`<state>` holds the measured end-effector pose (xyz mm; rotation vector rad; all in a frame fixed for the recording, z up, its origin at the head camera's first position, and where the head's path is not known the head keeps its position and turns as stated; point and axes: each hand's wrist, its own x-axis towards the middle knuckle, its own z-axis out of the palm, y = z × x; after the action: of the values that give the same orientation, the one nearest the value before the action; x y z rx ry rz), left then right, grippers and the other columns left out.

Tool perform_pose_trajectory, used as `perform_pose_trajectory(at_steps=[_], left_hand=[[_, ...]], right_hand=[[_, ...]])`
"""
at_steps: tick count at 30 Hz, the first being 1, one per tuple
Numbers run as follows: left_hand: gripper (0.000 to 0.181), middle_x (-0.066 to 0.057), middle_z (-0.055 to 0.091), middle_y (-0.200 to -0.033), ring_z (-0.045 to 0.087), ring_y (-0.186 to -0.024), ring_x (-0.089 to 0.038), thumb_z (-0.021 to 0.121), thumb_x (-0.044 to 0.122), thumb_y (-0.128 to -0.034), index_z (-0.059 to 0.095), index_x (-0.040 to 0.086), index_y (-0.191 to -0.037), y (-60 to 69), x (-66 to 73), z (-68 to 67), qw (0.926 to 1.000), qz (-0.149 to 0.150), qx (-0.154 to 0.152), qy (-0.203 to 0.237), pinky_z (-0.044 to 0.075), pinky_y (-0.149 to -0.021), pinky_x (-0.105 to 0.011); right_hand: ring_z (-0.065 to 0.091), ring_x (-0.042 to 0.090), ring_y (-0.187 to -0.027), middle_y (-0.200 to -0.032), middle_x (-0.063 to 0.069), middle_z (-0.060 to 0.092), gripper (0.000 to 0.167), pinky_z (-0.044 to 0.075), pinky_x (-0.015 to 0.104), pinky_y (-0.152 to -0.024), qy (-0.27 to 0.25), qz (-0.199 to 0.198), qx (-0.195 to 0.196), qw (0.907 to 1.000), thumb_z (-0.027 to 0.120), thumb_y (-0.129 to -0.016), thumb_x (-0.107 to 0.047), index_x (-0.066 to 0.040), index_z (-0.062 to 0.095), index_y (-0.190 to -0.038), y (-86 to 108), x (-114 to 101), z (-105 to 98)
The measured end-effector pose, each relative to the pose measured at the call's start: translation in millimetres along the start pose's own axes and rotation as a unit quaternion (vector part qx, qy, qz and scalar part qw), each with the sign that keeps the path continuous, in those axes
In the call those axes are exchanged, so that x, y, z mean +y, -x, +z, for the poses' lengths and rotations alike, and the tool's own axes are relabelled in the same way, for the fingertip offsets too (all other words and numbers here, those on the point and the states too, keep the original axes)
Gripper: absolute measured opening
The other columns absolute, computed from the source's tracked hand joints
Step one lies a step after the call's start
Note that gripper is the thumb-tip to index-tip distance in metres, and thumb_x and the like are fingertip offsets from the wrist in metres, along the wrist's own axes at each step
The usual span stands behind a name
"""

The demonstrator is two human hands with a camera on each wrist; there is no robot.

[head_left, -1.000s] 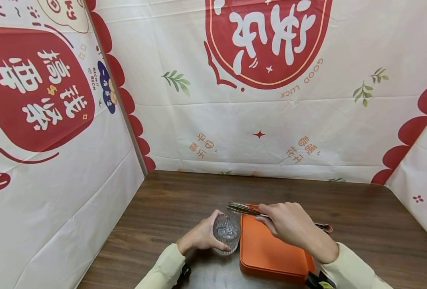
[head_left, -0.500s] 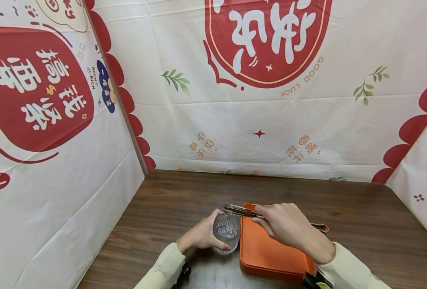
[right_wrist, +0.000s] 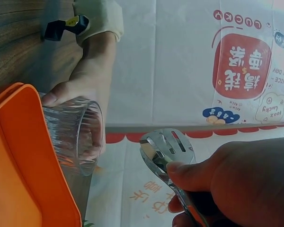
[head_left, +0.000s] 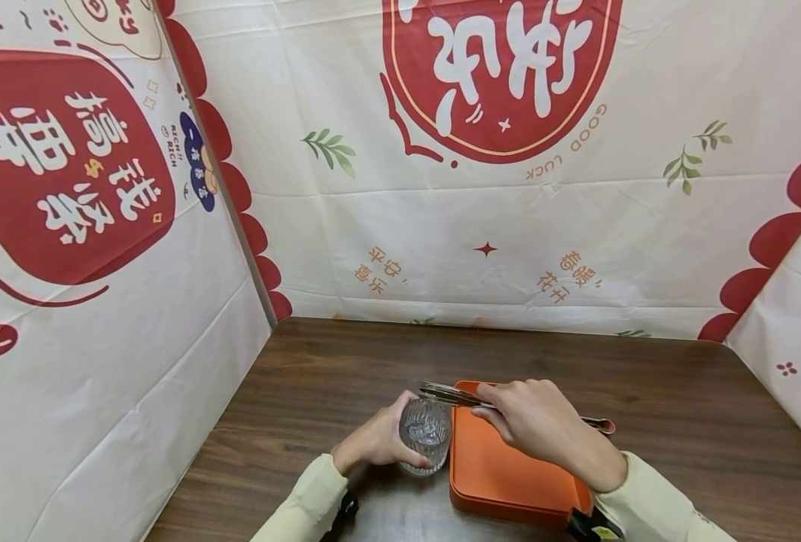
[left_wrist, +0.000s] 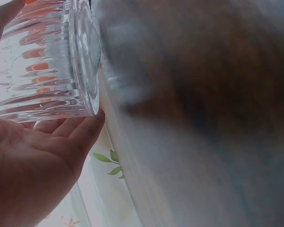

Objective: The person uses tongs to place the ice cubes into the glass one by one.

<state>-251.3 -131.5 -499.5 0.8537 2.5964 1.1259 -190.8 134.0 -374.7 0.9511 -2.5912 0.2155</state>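
A clear ridged glass stands at the left side of an orange tray. My left hand grips it, thumb on the near side and fingers around the far side. In the left wrist view the glass base lies close to the tabletop. My right hand holds metal tongs over the tray's far left corner, their tips pointing left above the glass's far rim. The right wrist view shows a slotted tong head; whether anything sits between the two heads, I cannot tell.
The dark wooden table extends behind and to both sides of the hands. Printed white cloth walls it at the back, left and right. The tray has a raised rim.
My right hand and the tongs have shifted slightly left, bringing the tips farther over the glass, and are now almost still. My left hand and the glass have stayed in place.
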Motion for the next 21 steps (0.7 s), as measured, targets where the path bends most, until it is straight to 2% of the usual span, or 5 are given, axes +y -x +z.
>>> perform_pose_trajectory(at_steps=[10,21], left_hand=[[0.091,-0.003,0.065,-0.104,0.062,-0.092,-0.012,0.095,0.041,-0.0604,0.039,0.018,-0.129,0.1,0.9,-0.1,0.9998,-0.013,0.001,-0.012,0.05,-0.082,-0.028],[0.089,-0.001,0.064,-0.104,0.061,-0.09,-0.01,0.094,0.041,-0.0606,0.04,0.019,-0.128,0.3,1.3,-0.6,1.0,-0.009,-0.001,-0.002,0.05,-0.081,-0.027]], right_hand=[[0.031,0.001,-0.045,-0.054,-0.018,0.032,0.03,0.024,0.023,-0.042,-0.001,-0.001,0.002,1.0,0.069,-0.092,-0.032,-0.024,0.048,-0.074,-0.8,-1.0,2.9],[0.03,0.0,-0.044,-0.054,-0.016,0.032,0.03,0.023,0.022,-0.041,-0.014,0.01,-0.022,0.9996,0.069,-0.092,-0.034,-0.024,0.048,-0.074,-0.9,-2.5,4.0]])
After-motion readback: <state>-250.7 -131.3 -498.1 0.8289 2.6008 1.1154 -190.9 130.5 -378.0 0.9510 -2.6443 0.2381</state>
